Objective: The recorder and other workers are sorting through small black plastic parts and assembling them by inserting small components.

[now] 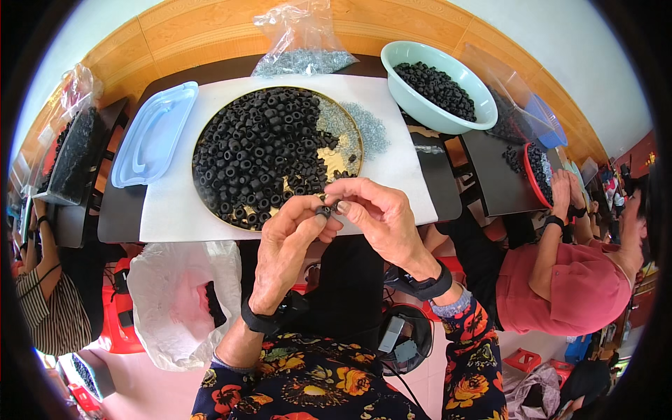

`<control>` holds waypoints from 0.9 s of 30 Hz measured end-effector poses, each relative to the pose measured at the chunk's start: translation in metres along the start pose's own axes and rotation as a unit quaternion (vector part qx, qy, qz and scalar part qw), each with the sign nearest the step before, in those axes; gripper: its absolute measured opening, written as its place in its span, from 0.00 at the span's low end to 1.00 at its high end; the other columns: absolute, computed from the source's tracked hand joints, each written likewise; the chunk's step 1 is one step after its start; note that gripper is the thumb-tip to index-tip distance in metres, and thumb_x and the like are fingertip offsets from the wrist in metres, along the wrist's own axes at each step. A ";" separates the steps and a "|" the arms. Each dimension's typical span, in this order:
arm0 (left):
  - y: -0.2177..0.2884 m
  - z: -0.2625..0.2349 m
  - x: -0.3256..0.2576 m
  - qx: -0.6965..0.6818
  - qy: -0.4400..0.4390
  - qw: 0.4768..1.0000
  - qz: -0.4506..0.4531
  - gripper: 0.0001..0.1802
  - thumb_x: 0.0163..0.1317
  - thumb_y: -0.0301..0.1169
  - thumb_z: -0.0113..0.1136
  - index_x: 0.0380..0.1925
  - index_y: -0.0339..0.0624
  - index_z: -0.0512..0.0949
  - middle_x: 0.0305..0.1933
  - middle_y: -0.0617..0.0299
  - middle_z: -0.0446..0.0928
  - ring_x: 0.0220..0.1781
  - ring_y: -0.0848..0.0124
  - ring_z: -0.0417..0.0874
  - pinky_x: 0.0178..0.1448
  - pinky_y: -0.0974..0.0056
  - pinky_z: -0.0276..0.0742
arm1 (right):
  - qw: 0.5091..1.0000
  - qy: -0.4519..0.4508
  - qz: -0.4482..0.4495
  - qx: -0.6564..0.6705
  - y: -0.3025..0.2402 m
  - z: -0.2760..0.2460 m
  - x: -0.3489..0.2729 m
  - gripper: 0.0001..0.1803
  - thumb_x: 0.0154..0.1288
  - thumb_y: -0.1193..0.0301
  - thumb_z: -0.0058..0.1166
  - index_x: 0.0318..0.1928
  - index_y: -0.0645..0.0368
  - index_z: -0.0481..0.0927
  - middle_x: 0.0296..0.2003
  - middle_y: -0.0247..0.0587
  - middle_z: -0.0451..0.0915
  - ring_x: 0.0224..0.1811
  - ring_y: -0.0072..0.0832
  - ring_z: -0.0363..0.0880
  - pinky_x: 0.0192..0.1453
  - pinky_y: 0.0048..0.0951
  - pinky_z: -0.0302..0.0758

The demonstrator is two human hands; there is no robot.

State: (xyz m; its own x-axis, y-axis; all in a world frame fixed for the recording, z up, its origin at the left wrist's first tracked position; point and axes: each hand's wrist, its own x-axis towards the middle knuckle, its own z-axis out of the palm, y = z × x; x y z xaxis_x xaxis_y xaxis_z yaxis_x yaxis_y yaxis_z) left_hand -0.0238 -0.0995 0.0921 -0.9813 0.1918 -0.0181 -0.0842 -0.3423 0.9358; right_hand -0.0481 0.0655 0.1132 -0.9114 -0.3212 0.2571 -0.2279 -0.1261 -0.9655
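Observation:
My left hand (292, 234) is closed in a pinch on a small black hollow part (323, 211), held just over the near edge of the round tray. Fingertip to fingertip with it, my right hand (374, 215) pinches a dark piece (336, 206) against that part; its exact form is mostly hidden by the fingers. Beneath and beyond lies a round gold-coloured tray (329, 155), heaped with black hollow cylinder-shaped parts (252, 147). Small clear pieces (367, 129) are spread at the tray's right side and on the white foam sheet (406, 178).
A pale blue lid (155, 133) lies left of the tray. At the back stand a clear bag (304, 45) of small pieces and a mint basin (448, 122) of black parts. A white sack (164, 308) hangs below the table's edge. Co-workers sit left and right (560, 294).

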 end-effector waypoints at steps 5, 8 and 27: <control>-0.001 0.000 -0.001 -0.004 -0.003 1.000 -0.014 0.12 0.66 0.26 0.50 0.48 0.36 0.74 0.36 0.60 0.81 0.37 0.77 0.78 0.47 0.71 0.76 | 1.000 -0.006 0.017 0.000 0.003 -0.004 -0.001 0.06 0.67 0.81 0.48 0.41 0.69 0.77 0.35 0.38 0.79 0.32 0.20 0.80 0.38 0.21 0.78; 0.000 -0.002 -0.002 -0.004 -0.003 1.000 -0.017 0.13 0.66 0.27 0.50 0.48 0.35 0.74 0.36 0.60 0.81 0.37 0.77 0.78 0.46 0.71 0.75 | 0.999 -0.016 -0.008 -0.039 0.005 -0.004 0.001 0.06 0.66 0.82 0.49 0.41 0.68 0.78 0.35 0.38 0.80 0.31 0.19 0.80 0.37 0.21 0.77; -0.002 0.000 -0.005 -0.020 -0.012 1.000 -0.013 0.11 0.67 0.28 0.53 0.47 0.36 0.76 0.36 0.61 0.81 0.36 0.78 0.78 0.40 0.74 0.72 | 0.990 0.037 -0.093 -0.095 0.014 0.004 -0.006 0.09 0.63 0.80 0.54 0.44 0.67 0.81 0.39 0.42 0.80 0.35 0.21 0.78 0.40 0.22 0.75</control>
State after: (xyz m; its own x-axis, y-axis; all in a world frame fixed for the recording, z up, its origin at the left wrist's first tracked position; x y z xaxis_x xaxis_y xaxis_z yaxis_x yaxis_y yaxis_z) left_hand -0.0185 -0.1000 0.0898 -0.9743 0.2229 -0.0327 -0.1162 -0.3726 0.9207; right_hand -0.0445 0.0623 0.0982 -0.8684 -0.2387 0.4346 -0.4484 0.0039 -0.8938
